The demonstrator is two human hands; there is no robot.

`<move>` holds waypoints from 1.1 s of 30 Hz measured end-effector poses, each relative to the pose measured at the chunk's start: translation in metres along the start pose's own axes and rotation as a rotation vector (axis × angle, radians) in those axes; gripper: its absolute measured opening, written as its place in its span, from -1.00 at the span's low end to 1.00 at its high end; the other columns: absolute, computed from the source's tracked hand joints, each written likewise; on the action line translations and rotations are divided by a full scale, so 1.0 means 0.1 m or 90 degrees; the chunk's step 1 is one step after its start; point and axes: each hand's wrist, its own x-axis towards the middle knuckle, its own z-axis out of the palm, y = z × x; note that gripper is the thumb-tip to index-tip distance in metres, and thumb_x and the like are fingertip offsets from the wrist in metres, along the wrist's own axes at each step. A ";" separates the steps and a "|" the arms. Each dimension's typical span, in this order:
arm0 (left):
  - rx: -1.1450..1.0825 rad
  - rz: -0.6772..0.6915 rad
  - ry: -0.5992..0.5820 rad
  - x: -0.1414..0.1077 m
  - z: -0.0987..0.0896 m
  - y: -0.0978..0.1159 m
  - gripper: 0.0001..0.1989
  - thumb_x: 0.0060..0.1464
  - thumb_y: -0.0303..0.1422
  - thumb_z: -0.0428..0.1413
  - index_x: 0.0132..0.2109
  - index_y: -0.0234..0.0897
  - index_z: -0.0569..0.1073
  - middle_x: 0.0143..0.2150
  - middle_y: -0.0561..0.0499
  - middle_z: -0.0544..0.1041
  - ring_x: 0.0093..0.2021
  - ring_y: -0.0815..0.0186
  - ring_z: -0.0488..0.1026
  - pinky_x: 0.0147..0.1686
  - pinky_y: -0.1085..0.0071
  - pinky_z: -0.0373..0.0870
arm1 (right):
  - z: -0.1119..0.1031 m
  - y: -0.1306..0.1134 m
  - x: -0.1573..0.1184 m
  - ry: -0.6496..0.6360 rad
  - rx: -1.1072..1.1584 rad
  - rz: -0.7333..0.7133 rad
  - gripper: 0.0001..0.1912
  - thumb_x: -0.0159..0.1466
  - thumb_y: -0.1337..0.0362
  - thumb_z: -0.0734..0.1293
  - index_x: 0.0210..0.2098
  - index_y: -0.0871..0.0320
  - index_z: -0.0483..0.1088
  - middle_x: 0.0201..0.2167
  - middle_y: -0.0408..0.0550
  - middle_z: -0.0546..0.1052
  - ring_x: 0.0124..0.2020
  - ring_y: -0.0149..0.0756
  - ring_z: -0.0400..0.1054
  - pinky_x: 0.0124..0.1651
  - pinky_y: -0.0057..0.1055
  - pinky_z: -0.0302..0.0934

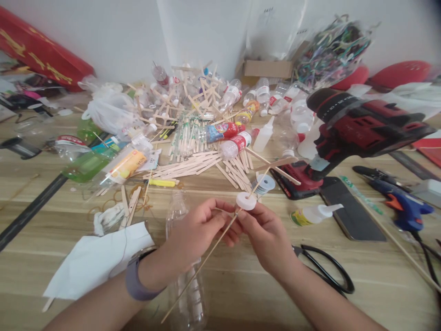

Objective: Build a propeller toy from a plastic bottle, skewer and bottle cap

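A thin wooden skewer (200, 271) slants up between my hands. A white bottle cap-like disc (245, 201) sits on it, and crossed flat craft sticks (275, 164) are at its far end. My right hand (267, 230) is closed, pinching the skewer just below the disc. Fingers of my left hand (196, 227) are pressed together beside the skewer; what they grip, perhaps a fine strand, is too small to make out. A watch is on my left wrist. Beneath my left hand lies a clear plastic bottle (189, 294), partly covered by the hand.
Loose craft sticks (193, 165) and several bottles spread across the back. On the right are a red-black drill (365, 124), a glue bottle (312, 214), a phone (354, 211), black-handled scissors (327, 266) and a blue glue gun (399, 202). White paper (99, 262) lies left.
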 end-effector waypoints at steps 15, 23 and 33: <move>0.680 0.366 0.240 -0.21 -0.07 0.10 -0.86 0.19 -0.33 0.08 -0.12 -0.21 0.48 -0.22 0.05 0.61 -0.27 0.29 0.53 -0.26 0.39 0.42 | 0.02 -0.05 0.01 0.094 -0.117 -0.055 -0.82 0.16 0.15 0.41 -0.41 0.13 0.44 -0.57 -0.22 0.31 -0.55 -0.43 0.06 -0.48 -0.46 0.02; 0.723 0.375 0.242 -0.18 0.03 -0.05 -0.91 0.14 -0.47 0.13 -0.28 -0.26 0.55 -0.41 0.08 0.63 -0.43 0.33 0.52 -0.42 0.45 0.30 | 0.10 -0.05 -0.04 0.090 -0.177 -0.093 -0.85 0.19 0.21 0.36 -0.46 0.13 0.40 -0.62 -0.26 0.24 -0.58 -0.44 0.07 -0.50 -0.48 0.05; 0.666 0.273 0.197 -0.14 0.01 -0.04 -0.84 0.17 -0.42 0.03 -0.31 -0.26 0.50 -0.47 0.10 0.55 -0.49 0.40 0.43 -0.46 0.50 0.22 | 0.07 -0.03 -0.04 0.094 -0.289 -0.093 -0.84 0.20 0.19 0.31 -0.46 0.12 0.35 -0.53 -0.15 0.40 -0.48 -0.35 0.23 -0.38 -0.43 0.17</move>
